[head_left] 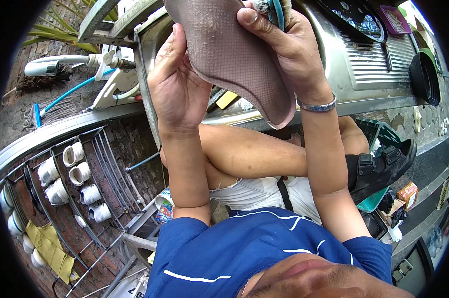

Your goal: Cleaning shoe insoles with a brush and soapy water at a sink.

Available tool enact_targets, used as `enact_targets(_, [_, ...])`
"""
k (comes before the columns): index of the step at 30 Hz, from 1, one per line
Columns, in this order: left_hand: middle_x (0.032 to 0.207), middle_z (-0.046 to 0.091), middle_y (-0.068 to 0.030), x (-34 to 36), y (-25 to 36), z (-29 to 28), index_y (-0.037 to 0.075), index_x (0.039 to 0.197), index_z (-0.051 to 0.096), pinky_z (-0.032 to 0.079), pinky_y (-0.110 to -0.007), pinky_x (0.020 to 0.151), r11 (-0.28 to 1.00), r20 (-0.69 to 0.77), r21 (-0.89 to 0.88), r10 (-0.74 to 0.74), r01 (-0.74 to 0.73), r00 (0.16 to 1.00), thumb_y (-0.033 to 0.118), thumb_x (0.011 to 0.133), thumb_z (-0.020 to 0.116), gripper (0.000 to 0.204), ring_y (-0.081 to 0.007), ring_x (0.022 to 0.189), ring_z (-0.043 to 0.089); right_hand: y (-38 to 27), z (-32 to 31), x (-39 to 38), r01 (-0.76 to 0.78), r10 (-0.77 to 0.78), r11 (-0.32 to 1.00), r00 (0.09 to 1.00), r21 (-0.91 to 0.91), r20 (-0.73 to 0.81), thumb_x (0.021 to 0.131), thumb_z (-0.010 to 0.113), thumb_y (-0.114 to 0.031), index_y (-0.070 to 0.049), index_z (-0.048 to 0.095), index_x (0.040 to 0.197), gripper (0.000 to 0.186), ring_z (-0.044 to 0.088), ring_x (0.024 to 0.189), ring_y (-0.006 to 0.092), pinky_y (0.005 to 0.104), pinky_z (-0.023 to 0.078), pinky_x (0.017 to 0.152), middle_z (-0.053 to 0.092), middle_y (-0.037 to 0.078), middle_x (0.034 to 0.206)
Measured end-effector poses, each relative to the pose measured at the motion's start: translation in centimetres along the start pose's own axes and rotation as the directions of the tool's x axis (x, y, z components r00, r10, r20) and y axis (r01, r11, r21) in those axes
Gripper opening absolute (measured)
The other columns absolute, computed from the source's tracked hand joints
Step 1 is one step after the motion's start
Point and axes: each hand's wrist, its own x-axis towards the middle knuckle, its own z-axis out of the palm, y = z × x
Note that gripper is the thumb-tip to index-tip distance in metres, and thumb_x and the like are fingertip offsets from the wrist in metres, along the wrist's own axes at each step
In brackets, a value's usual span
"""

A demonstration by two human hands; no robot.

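Observation:
A grey-brown shoe insole with a fine textured surface is held up tilted over a metal sink. My left hand grips its left edge, thumb up along the side and the other fingers mostly hidden. On the opposite side my right hand holds the insole with its thumb on the face. Tucked in the same right hand is a brush-like thing with a curved blue handle and a pale fuzzy part, partly cut off by the frame. Beneath the insole lies a yellow block.
Right of the sink is a ribbed metal drainboard with a dark pan behind it. At left are a tap and a wire rack of white shoes. A green crate stands on the right.

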Motion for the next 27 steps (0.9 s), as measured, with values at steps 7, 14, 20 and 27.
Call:
enact_targets(7, [0.118, 0.068, -0.0106, 0.2, 0.8, -0.2, 0.001, 0.122, 0.058, 0.055, -0.035, 0.093, 0.986, -0.075, 0.149, 0.091, -0.079, 0.993, 0.018, 0.108, 0.042, 0.028, -0.0195, 0.108, 0.067, 0.1, -0.3, 0.5, 0.01, -0.011, 0.995, 1.0, -0.098, -0.009, 0.092, 0.075, -0.022, -0.005, 0.069, 0.095, 0.019, 0.054, 0.078, 0.003, 0.0186, 0.044, 0.07, 0.062, -0.006, 0.086])
enact_targets(14, [0.125, 0.064, -0.0152, 0.6, 3.0, -1.3, 0.003, 0.129, 0.056, 0.054, -0.045, 0.098, 0.825, -0.297, 0.444, 0.503, -0.349, 0.812, 0.022, 0.108, 0.039, 0.033, -0.0282, 0.114, 0.063, -1.7, -2.8, 0.8, -0.016, 0.027, 0.94, 0.999, -0.34, 0.028, 0.091, 0.076, -0.021, -0.003, 0.071, 0.097, 0.02, 0.051, 0.074, 0.0031, 0.0192, 0.041, 0.066, 0.06, -0.007, 0.082])
enact_targets(20, [0.123, 0.063, -0.0084, 0.5, 3.7, -2.4, 0.012, 0.13, 0.053, 0.056, -0.039, 0.091, 0.803, -0.304, 0.443, 0.553, -0.399, 0.775, 0.027, 0.106, 0.046, 0.029, -0.0222, 0.11, 0.063, -1.6, -5.3, 0.1, -0.05, 0.077, 0.85, 0.997, -0.524, 0.03, 0.091, 0.076, -0.027, -0.005, 0.072, 0.11, 0.029, 0.045, 0.053, -0.0007, 0.0165, 0.034, 0.047, 0.064, -0.004, 0.079])
enact_targets(27, [0.12, 0.063, -0.0069, 0.3, 3.8, -2.0, 0.012, 0.126, 0.054, 0.055, -0.039, 0.088, 0.769, -0.34, 0.467, 0.612, -0.437, 0.714, 0.026, 0.106, 0.046, 0.026, -0.0212, 0.108, 0.061, -1.0, -4.5, -0.1, 0.002, 0.017, 0.903, 0.999, -0.429, 0.04, 0.093, 0.072, -0.032, -0.006, 0.069, 0.115, 0.034, 0.03, 0.047, -0.0022, 0.0171, 0.021, 0.043, 0.055, -0.009, 0.068])
